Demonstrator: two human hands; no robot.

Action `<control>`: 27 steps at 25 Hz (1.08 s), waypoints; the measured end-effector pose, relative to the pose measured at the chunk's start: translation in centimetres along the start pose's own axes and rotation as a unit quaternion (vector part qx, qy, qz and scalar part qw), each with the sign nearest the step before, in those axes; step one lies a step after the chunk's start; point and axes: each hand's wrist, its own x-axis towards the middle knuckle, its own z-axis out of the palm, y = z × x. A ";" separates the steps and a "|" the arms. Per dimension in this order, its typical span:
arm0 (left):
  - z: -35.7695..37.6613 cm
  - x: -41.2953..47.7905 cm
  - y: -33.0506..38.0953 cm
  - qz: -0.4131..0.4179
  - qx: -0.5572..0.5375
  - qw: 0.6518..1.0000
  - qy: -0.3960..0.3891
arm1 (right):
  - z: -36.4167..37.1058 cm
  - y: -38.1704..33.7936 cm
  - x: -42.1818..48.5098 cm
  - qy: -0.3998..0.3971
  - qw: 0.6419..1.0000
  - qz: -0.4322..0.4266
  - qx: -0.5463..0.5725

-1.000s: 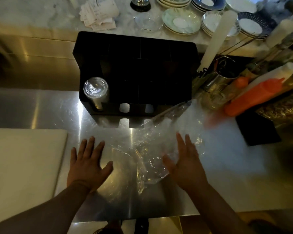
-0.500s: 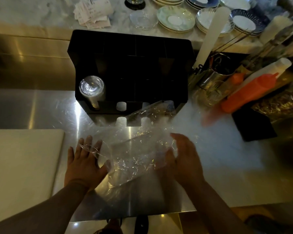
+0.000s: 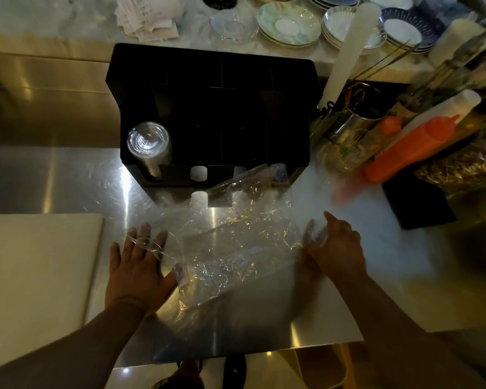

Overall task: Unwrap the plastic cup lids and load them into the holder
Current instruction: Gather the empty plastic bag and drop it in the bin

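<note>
Down on the steel table (image 3: 82,175), a crumpled sheet of clear plastic wrap (image 3: 230,248) is stretched between the person's two hands, its far end lifting up against the front of the black holder (image 3: 213,108). The left hand (image 3: 136,269) lies flat, palm down, with its fingers (image 3: 145,237) spread apart and the wrap's left edge draped over their tips; it presses rather than grips. The right hand (image 3: 335,248) is blurred, its fingers curled loosely at the wrap's right edge, and whether they actually pinch the film cannot be told. A stack of clear cup lids (image 3: 148,141) stands in the holder's front left compartment; the other compartments look dark. A white cutting board (image 3: 37,265) lies just left of the left hand. To the right of the holder an orange squeeze bottle (image 3: 410,148) leans among metal cups, and stacked saucers (image 3: 289,23) sit on the marble ledge behind.
</note>
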 end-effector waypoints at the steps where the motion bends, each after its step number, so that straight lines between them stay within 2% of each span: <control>1: 0.1 0.0 0.0 0.001 0.002 1.000 -0.001 | -0.6 -0.4 -0.2 0.027 0.999 -0.010 0.018; 3: 0.1 0.1 -0.1 -0.001 -0.004 1.000 -0.003 | -1.8 -2.0 -0.9 0.086 0.993 -0.060 0.061; 6: -0.1 0.0 0.0 -0.008 -0.011 1.000 -0.003 | -3.2 -6.4 -2.0 0.120 0.976 -0.167 0.076; 9: -0.2 0.1 -0.1 -0.012 -0.014 1.000 -0.010 | -3.3 -12.3 -2.7 0.111 0.956 -0.264 0.064; 13: -0.2 0.2 -0.1 -0.032 -0.019 0.999 -0.037 | -2.2 -20.0 -2.7 0.075 0.931 -0.352 0.061; 20: -0.4 0.2 -0.1 -0.024 -0.046 0.998 -0.030 | -0.6 -30.3 -0.4 0.095 0.887 -0.451 0.025; 27: -0.3 0.3 -0.1 -0.028 -0.055 0.997 -0.048 | 1.3 -35.1 2.5 0.097 0.865 -0.488 -0.062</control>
